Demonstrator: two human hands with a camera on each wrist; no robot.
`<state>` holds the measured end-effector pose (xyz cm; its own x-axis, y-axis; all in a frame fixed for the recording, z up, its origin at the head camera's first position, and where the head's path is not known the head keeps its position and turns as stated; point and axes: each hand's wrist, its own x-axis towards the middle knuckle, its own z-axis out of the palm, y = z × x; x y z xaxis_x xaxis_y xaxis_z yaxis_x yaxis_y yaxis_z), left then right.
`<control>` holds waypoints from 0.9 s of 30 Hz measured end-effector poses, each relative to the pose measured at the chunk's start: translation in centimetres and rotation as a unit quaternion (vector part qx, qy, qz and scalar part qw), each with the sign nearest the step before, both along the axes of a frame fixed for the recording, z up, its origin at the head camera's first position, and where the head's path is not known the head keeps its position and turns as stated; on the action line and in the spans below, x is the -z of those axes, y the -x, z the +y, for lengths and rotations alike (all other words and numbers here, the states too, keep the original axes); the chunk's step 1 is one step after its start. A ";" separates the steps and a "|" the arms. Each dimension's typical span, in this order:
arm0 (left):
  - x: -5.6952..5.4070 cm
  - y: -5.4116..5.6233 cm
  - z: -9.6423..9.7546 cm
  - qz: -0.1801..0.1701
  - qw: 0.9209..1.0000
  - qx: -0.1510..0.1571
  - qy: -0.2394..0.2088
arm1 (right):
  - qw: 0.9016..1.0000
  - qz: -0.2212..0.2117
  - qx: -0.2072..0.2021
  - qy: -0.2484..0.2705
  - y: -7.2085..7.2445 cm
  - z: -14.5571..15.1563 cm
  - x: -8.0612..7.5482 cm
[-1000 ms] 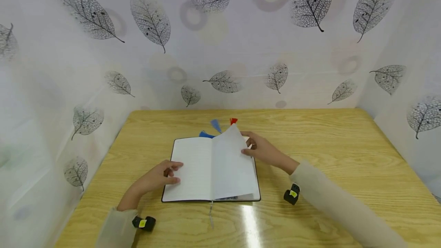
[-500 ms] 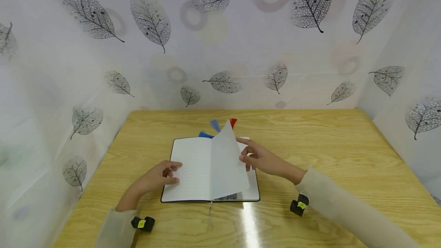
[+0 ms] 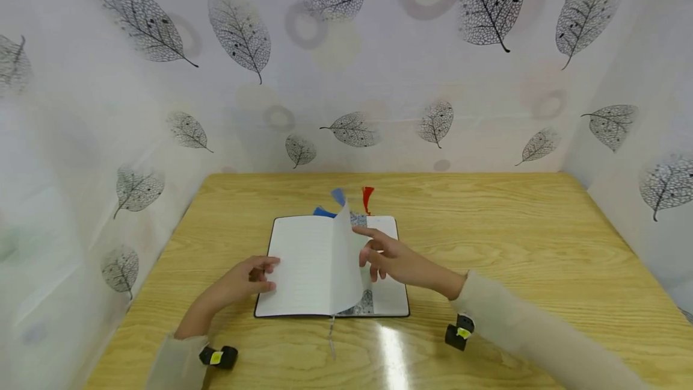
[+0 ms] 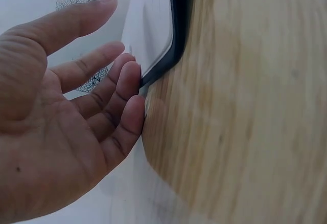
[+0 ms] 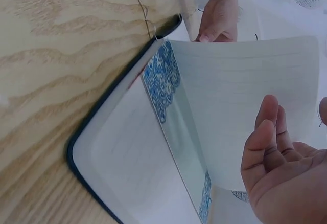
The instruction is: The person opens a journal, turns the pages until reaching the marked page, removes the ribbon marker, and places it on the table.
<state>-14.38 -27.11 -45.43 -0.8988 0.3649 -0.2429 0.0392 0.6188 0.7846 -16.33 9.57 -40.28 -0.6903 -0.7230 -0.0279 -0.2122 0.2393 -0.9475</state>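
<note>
An open notebook (image 3: 300,257) with a dark cover lies on the table, its left page lined. One leaf (image 3: 345,266) stands raised near the spine, curving leftward. My right hand (image 3: 397,260) is at that leaf's right side, index finger extended against it and the other fingers loosely bent. Under the leaf, a blue-and-white patterned bookmark (image 5: 164,81) lies on the right page. My left hand (image 3: 238,287) rests at the notebook's left edge, thumb and fingers apart; in the left wrist view its fingertips (image 4: 134,111) are at the notebook's corner.
Beyond the notebook's top edge stick out a red tassel (image 3: 367,198), a light blue tassel (image 3: 338,196) and a darker blue tassel (image 3: 323,212). A thin ribbon (image 3: 332,342) hangs from the spine onto the wooden table (image 3: 514,227). Leaf-printed sheeting (image 3: 379,77) surrounds the table.
My right hand has moved left, swinging the leaf from nearly flat on the right to upright near the spine. The patterned bookmark has come into view beneath. My left hand has barely shifted.
</note>
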 end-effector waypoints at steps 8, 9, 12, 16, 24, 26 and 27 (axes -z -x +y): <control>-0.4 -0.7 -0.8 0.011 1.000 -0.014 0.001 | 0.999 -0.006 0.012 -0.040 -0.5 -3.2 1.3; -0.4 -0.8 -0.9 0.012 1.000 -0.016 -0.001 | 0.999 -0.002 0.012 -0.047 -0.5 -3.6 1.4; -0.6 -0.9 -1.2 0.013 1.000 -0.022 -0.007 | 0.998 0.012 0.009 -0.063 -0.7 -4.7 1.6; -0.7 -1.0 -1.5 0.009 0.999 -0.026 -0.019 | 0.994 0.045 0.013 -0.095 -0.6 -6.1 2.1; -0.8 -1.2 -2.3 0.024 0.998 -0.017 -0.055 | 0.977 0.115 0.035 -0.178 -0.5 -7.7 3.2; -0.9 -1.3 -2.4 0.031 0.997 -0.013 -0.071 | 0.971 0.128 0.037 -0.197 -0.4 -8.1 3.3; -1.0 -1.4 -2.5 0.033 0.996 -0.012 -0.077 | 0.969 0.131 0.039 -0.205 -0.5 -8.3 3.3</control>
